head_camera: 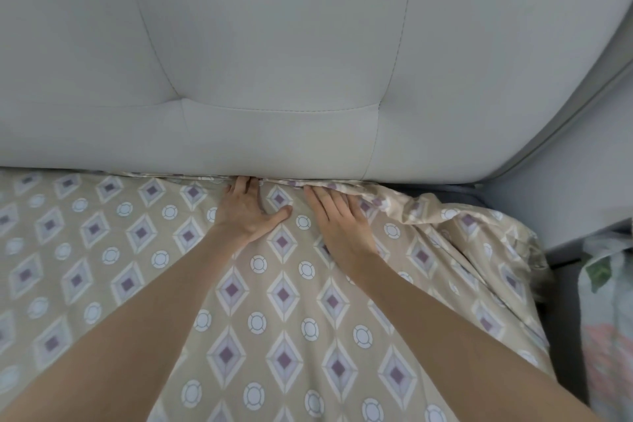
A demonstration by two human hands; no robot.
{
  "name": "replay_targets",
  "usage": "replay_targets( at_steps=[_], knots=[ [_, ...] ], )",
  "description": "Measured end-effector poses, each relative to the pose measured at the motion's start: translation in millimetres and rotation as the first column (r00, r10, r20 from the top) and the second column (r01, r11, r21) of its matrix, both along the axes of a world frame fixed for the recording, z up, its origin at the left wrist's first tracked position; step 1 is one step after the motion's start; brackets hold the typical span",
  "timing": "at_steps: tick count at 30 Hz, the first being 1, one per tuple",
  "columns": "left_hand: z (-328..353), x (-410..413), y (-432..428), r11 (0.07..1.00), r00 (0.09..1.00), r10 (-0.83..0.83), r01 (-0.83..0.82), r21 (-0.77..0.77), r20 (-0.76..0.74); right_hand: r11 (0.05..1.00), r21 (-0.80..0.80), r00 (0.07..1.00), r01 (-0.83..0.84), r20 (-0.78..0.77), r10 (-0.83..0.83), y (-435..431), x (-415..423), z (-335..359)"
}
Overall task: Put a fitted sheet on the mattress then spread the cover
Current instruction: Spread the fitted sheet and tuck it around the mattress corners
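your left hand (245, 212) lies flat on the patterned sheet (284, 301), fingers straight and close together, thumb splayed to the right. its fingertips dip into the gap where the bed meets the headboard (274, 62), so their ends are hidden. your right hand (337, 221) lies just beside it, also flat and relaxed, fingers straight and pointing up-left toward the same gap, just below a bunched fold of the sheet's edge. neither hand grasps anything; both press the cloth with released, flat palms. your bare forearms reach in from the bottom of the view.

the sheet is beige with purple-centred diamonds and white circles. it covers all of the bed surface in view. it is smooth on the left and in the middle, and wrinkled and loose toward the right corner, where it drapes over the bed's edge in folds. along the headboard its edge is crumpled into the gap; you cannot tell how deep it goes.

the headboard is pale grey padded fabric, split into panels by stitched seams, and fills the upper half of the view. to its right is a plain pale wall (582, 164). a dark grey strip (561, 301) runs beside the bed's right edge, and a blurred plastic bag (606, 284) sits beyond it.
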State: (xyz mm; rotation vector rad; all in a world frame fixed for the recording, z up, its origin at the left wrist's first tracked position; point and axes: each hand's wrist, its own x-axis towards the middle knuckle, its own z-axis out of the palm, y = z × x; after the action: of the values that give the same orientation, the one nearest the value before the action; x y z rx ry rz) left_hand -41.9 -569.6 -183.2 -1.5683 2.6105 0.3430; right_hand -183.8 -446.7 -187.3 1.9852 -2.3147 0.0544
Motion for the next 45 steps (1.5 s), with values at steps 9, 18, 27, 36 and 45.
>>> replay_targets(
  at_steps=[9,18,27,36,45],
  knots=[
    [13,-1,1,0.998,0.999,-0.009,0.006,0.067,0.032,0.956,0.292,0.986,0.04,0.144,-0.085,-38,-1,20],
    [5,0,-7,0.998,0.998,-0.03,0.027,0.058,0.052,0.849,0.517,0.971,0.108,0.127,-0.201,-74,-6,19],
    [2,0,-13,0.998,0.992,-0.052,0.047,0.041,0.118,0.831,0.555,0.934,0.044,0.273,-0.231,-75,-14,25],
    [9,3,-14,0.995,0.985,-0.098,0.094,0.036,0.139,0.979,0.202,0.96,-0.026,0.279,-0.032,-28,3,17],
    [20,3,-24,0.991,0.985,-0.089,0.073,0.111,0.148,0.958,0.281,0.972,-0.059,0.234,-0.008,-55,1,16]
  ],
)
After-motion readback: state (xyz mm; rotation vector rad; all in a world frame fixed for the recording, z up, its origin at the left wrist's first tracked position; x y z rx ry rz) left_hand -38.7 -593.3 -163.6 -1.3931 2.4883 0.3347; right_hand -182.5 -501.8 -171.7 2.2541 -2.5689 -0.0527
